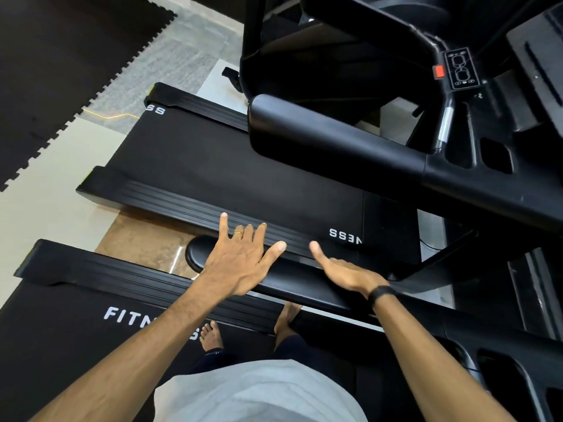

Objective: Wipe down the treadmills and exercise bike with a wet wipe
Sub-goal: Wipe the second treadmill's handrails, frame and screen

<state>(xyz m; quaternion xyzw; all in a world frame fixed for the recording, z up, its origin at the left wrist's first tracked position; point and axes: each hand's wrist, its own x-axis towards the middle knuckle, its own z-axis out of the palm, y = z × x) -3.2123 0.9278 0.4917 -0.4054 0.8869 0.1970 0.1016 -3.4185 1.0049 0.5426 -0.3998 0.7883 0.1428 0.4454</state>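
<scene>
**Both hands bare above the handrail, no wipe in sight**

The person stands barefoot on the near treadmill [61,324], facing across its side rail toward the far treadmill [213,166]. Between the two decks runs a padded black handrail [304,284], and both hands are out over it. The left hand [240,260] is spread wide, fingers straight and fanned, a ring on one finger; it seems to rest on or hover just above the handrail's rounded end, and which of the two cannot be told. The right hand [344,274] is also flat and relaxed, thumb stretched forward, a dark band [382,295] at the wrist. Neither hand holds anything. No wet wipe shows anywhere, so wiping looks not yet under way here; the posture reads as steadying or reaching rather than scrubbing.

The handrail is glossy and smooth and should wipe easily; the ribbed side rail [182,202] of the far treadmill would trap dust in its grooves.

Beyond, a console [461,68] with a red tab sits among black frames at upper right. The floor is pale tile [45,190], with a dark interlocking foam mat [61,71] at upper left.
</scene>
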